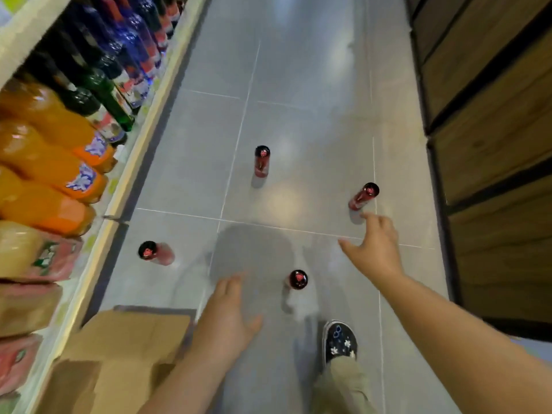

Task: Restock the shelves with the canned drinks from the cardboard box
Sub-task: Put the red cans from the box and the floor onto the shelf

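Several slim red cans with dark tops stand upright on the grey tiled floor: one far ahead [262, 161], one at the right [363, 196], one at the left near the shelf [155, 252], one close by my foot [297, 279]. My right hand [373, 249] is spread open, fingertips just short of the right can. Lower down, my left hand [225, 319] is open and empty beside the cardboard box [119, 354] at the lower left. The box's inside is hidden by its flaps.
A low shelf [119, 186] along the left holds orange, green, dark and blue soda bottles. Wooden panels [493, 115] line the right side of the aisle. My patterned shoe [340, 342] is planted near the closest can.
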Motion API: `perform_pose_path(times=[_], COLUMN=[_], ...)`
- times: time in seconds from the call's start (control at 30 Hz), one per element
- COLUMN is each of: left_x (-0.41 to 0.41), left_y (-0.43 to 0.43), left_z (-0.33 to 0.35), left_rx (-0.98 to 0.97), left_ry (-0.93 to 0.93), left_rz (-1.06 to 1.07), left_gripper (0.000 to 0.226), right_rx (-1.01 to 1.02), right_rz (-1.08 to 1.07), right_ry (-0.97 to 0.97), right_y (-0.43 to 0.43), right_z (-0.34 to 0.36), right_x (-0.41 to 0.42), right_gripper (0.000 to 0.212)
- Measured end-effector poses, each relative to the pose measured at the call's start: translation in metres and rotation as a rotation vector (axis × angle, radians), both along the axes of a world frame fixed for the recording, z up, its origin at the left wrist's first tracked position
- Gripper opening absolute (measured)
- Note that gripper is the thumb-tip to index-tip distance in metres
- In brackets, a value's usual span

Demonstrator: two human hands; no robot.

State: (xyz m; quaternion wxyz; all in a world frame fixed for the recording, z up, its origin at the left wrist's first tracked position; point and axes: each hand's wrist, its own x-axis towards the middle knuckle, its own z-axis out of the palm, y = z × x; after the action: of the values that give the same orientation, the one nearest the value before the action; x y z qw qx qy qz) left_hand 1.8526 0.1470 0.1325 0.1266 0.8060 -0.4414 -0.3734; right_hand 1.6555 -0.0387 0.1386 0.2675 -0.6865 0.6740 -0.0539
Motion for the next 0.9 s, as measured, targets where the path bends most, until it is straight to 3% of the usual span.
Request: perform_pose_path(times=[0.27,0.5,0.67,0.77,0.9], left_x=[-0.079,-0.113,-0.119,-0.115,-0.103], left_y=[-0.115,-0.139,-0.146,-0.157,-0.17], left_z=[-0.152,-0.251,-0.276,-0.276,-0.262], left_rx=[0.199,0.363,0.342,0.387,0.365], left_ry=[-0.034,-0.033,-0.049,-0.076,-0.059], left_rz=[-0.125,-0.079,-0.045,-0.053,0.007], left_gripper=[0.095,0.075,0.031,0.029,0.033], right_rx=[0.036,0.097,0.174,0.162,0.038], right_rz=[0.045,0.127,0.105,0.12,0.127], right_ry=[0.06,0.127,0.142,0.103,0.08], right_y=[-0.161,-0.234,-0.268,-0.274,-0.267], right_z=[-0.117,-0.218,-0.266,-0.284,-0.286], right_x=[-0.053,-0.074,-0.081,-0.083,-0.087], right_gripper=[0.077,0.077,0.074,0.067,0.04])
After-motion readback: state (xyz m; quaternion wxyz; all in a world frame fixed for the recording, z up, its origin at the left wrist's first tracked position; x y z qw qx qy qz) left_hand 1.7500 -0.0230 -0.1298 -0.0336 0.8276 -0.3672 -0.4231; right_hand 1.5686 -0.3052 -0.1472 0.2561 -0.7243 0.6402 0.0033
